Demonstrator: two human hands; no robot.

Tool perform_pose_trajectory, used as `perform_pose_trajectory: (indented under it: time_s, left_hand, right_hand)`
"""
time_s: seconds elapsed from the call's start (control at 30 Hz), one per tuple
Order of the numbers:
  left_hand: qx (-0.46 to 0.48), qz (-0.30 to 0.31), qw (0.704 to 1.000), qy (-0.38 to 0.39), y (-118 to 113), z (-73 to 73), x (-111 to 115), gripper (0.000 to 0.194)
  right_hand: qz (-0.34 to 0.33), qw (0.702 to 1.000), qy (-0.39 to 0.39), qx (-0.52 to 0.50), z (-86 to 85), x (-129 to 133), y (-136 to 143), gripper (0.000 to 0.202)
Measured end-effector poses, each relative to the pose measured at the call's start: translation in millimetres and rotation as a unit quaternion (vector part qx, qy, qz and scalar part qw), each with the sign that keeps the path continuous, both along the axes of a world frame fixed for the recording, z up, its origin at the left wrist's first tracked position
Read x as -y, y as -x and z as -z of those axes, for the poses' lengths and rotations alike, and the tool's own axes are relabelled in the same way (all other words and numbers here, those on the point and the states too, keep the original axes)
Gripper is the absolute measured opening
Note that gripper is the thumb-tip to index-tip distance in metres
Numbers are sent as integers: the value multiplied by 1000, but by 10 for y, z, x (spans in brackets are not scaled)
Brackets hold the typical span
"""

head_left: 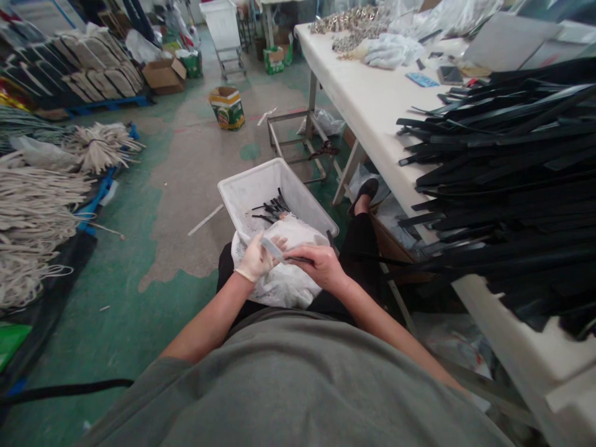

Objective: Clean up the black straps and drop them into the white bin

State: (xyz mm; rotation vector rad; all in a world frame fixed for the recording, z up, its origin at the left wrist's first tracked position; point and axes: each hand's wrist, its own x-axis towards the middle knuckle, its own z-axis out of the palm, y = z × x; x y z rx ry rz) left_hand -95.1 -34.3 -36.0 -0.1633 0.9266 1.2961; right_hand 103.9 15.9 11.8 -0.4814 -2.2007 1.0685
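Observation:
My left hand [257, 256] wears a pale glove and is closed around a flat grey strip [272, 249] at the middle of the view. Just to its right, my bare right hand [319, 266] pinches a thin black strip [300, 259], whose near end meets the fingers of my left hand. White cloth or plastic [288, 282] lies over my lap beneath both hands. In front of them stands a white bin [246, 181] holding several short black strips [274, 208].
A white table [372, 105] runs along the right, bearing a large pile of black strips [507, 161]. Beside it stands a metal frame [293, 116]. Bundles of pale cords [41, 211] lie at left. Ahead are a small carton [226, 108] and a wheeled white bin [222, 25].

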Motion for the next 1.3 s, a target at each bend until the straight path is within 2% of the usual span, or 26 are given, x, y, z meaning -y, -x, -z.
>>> perform_pose_trajectory:
  time_s: [0.1,0.2,0.27,0.3,0.37,0.43,0.53,0.6,0.67,0.73,0.8,0.9,0.97,1.03,1.1,1.2,1.23,1.3]
  left_hand:
    - [2,-124,992,26,417,-27,-215,56]
    - [-30,-219,975,10,819,-123,-389,51]
    - [-81,-248,965,-23,942,-205,-425,40]
    - [-112,-239,963,-47,941,-241,-413,34]
    - [-173,-158,967,-100,823,-290,-327,27]
    - [-215,-3,965,-148,606,-300,-175,26]
    - [-244,218,927,-183,266,-254,101,36]
    - [-256,304,899,-184,103,-202,260,42]
    - [-270,353,878,-176,7,-160,370,44]
    - [-280,385,863,-168,-35,-152,422,45]
    - [-293,381,857,-182,-49,-197,418,48]
    - [-363,318,840,-247,-84,-355,343,56]
    - [-411,283,826,-265,-155,-486,286,59]
    - [-442,270,821,-240,-255,-594,260,54]
    - [-480,286,804,-202,-344,-647,281,43]
    - [-504,357,769,-162,-388,-586,394,34]
    - [-487,376,774,-154,-376,-530,443,33]
    - [-411,383,816,-139,-323,-383,535,37]
  right_hand:
    - [-40,995,85,-18,-332,74,-274,13]
    - [-151,967,198,-45,-635,116,-552,12]
    - [-234,937,254,-60,-740,117,-648,13]
    - [-252,925,275,-65,-757,108,-654,14]
    - [-219,922,311,-74,-726,61,-582,14]
    - [-112,933,332,-81,-631,-35,-432,14]
    - [58,935,342,-66,-437,-251,-199,18]
    - [115,924,361,-54,-319,-392,-112,21]
    - [112,918,376,-52,-241,-483,-90,25]
    - [86,922,372,-56,-213,-512,-103,28]
    - [77,930,355,-57,-219,-483,-111,31]
    - [71,938,338,-34,-239,-352,-59,34]
    - [49,945,323,-3,-243,-238,9,35]
    - [32,956,290,28,-247,-145,60,35]
    - [49,966,250,40,-271,-111,57,33]
    - [128,968,214,-2,-355,-181,-58,34]
    - [155,965,211,-23,-388,-223,-112,35]
    - [193,955,218,-52,-447,-307,-216,37]
